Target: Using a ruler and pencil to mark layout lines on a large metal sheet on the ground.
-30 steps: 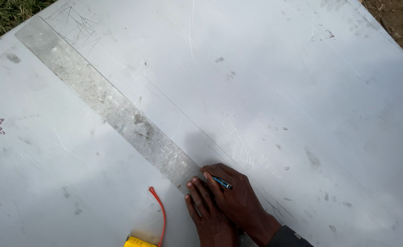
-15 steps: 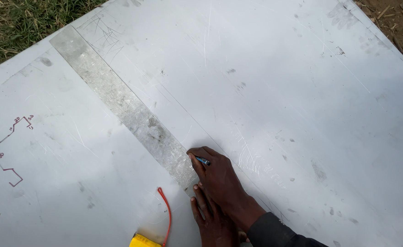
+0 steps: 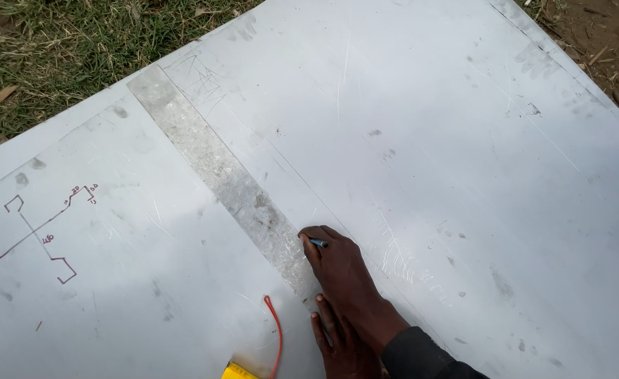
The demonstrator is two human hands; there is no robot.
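No packages, labels, signs, screens.

Blue pen [image 3: 318,243] tip at long scuffed metal straightedge [image 3: 218,172], lying diagonally on sheet

- Soft, even daylight falls on the pale metal sheet [image 3: 422,140]; no hard shadows cross it.
- A faint grey shade lies on the sheet's near left part, darkening toward the bottom edge.
- Mild sheen, no blown-out glare, on the sheet's upper half.
- The right hand [image 3: 341,270] throws only a thin, diffuse shadow on the sheet beside it.
- Focus is sharp across the sheet; scratches and smudges read clearly.
- The grass [image 3: 56,49] beyond the sheet's far left edge looks slightly soft.
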